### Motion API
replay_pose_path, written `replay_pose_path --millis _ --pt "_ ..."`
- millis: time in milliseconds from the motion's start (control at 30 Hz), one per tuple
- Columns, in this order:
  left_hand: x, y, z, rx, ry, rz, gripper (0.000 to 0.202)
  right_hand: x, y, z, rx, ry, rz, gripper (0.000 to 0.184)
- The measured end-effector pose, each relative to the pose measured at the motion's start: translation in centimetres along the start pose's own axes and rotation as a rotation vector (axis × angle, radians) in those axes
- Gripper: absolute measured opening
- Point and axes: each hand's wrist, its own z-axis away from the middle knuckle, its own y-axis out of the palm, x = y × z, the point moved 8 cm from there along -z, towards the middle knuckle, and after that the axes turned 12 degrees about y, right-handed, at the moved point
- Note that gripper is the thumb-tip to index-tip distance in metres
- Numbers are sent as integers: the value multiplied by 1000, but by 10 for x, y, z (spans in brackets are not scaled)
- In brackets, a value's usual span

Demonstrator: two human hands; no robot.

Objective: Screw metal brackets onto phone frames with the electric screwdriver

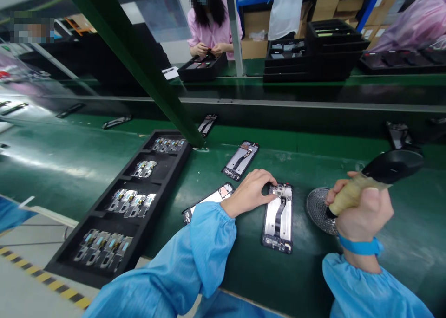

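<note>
My right hand (362,211) is wrapped around an electric screwdriver (351,195), its grip covered in yellowish tape. The screwdriver's tip points down over a round dish of small screws (318,211). With thumb and forefinger, my left hand (252,191) grips the upper left part of an open phone (278,220), which lies on the green bench with its dark ribbon cable showing. Behind my left wrist, partly hidden, is a second open phone (195,206). A third open phone (241,160) lies farther back.
A long black tray (130,232) with metal phone parts in its compartments stands at left. Another open phone (208,124) rests by the slanted green post (146,62). Across the divider, a person in pink (212,25) works over a black tray (202,67); stacked trays (313,60) stand nearby.
</note>
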Motion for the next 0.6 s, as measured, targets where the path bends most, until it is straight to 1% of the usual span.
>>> replay_pose_path --millis 133,233,400,533,600 --pt "-1 2 0 17 16 -40 29 -1 -1 0 0 -3 5 35" --pt "-3 3 -1 40 20 -66 25 -1 0 0 1 -1 0 33" --pt "-4 3 -1 53 36 -69 24 -1 0 0 -2 -4 -10 33" --pt "-8 3 1 63 79 -92 16 0 0 0 0 -17 -15 33" --pt "-11 3 1 68 89 -94 16 0 1 0 6 -13 -9 34"
